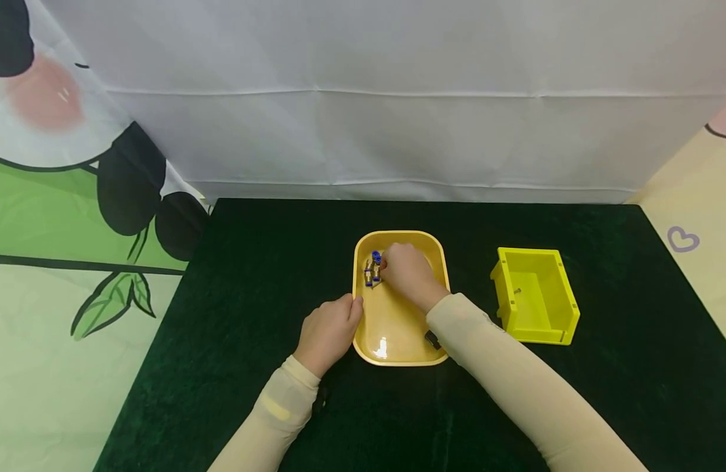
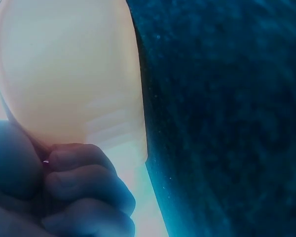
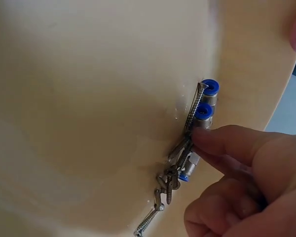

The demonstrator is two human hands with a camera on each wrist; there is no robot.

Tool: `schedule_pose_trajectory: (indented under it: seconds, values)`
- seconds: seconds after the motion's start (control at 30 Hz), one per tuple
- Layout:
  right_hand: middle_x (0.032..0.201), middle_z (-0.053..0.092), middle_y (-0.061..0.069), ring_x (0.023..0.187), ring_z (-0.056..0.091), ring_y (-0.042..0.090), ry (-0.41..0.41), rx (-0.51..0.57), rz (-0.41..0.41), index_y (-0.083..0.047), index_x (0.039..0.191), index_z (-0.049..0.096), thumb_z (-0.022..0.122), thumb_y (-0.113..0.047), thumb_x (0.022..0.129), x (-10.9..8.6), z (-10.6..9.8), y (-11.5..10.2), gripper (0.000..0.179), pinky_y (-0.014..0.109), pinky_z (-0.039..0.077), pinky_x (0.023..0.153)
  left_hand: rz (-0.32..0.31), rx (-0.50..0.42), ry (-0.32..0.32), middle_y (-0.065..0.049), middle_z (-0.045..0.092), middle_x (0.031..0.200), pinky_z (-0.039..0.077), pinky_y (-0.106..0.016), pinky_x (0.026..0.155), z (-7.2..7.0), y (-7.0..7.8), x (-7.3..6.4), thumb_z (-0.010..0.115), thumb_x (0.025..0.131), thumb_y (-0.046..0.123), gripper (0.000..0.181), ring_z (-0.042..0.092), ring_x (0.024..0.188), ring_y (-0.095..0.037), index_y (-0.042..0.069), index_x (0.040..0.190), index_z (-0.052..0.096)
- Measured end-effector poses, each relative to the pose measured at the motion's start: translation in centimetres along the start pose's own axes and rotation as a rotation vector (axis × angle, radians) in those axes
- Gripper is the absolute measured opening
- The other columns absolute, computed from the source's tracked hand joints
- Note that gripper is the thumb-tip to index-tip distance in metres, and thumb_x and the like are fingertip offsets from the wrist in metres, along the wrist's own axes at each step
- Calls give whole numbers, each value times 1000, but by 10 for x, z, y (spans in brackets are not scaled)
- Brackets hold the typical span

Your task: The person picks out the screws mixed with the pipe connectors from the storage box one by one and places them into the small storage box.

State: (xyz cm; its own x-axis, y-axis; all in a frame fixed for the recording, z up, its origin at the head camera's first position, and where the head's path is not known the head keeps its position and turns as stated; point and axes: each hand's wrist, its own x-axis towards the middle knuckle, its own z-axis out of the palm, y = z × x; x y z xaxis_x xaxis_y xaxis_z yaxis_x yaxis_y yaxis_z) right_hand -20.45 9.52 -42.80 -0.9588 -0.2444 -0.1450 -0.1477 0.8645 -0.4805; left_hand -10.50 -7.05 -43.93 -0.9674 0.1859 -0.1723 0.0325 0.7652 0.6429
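A shallow yellow tray [image 1: 398, 328] lies on the dark green cloth. My left hand [image 1: 330, 331] grips its left rim; in the left wrist view the curled fingers [image 2: 84, 173] are against the tray's outer side. My right hand [image 1: 413, 275] reaches into the far part of the tray. Brass-and-blue push-in tube fittings [image 1: 369, 272] lie by the left wall. In the right wrist view, silver screws [image 3: 148, 219] form a loose line beside the blue-ended fittings [image 3: 204, 112]. There the right fingertips [image 3: 202, 138] pinch a screw [image 3: 186, 150] among them, partly hiding it.
A bright yellow bin [image 1: 534, 295] stands to the right of the tray, with one small screw [image 1: 517, 290] inside. White fabric [image 1: 369, 144] hangs behind the table's far edge. Printed cloth [image 1: 127, 314] is on the left side.
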Motion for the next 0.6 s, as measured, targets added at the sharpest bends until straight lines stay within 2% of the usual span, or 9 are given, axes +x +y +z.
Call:
schedule_pose_trajectory:
  seconds: [0.33, 0.6]
  values:
    - [67, 61, 5, 57, 59, 16, 47, 41, 8, -7, 80, 65, 59, -13, 98, 1, -1, 2, 20, 24, 48, 53, 3, 1, 12, 2, 56, 63, 46, -32, 48, 1, -1, 1, 36, 107, 35, 33, 55, 49, -15, 18, 91, 59]
    - [76, 62, 6, 63, 59, 17, 56, 87, 24, -7, 88, 66, 63, -16, 97, -2, -11, 4, 13, 24, 47, 55, -3, -10, 8, 2, 56, 63, 46, -32, 48, 3, -2, 3, 36, 107, 37, 34, 55, 49, -16, 17, 92, 59]
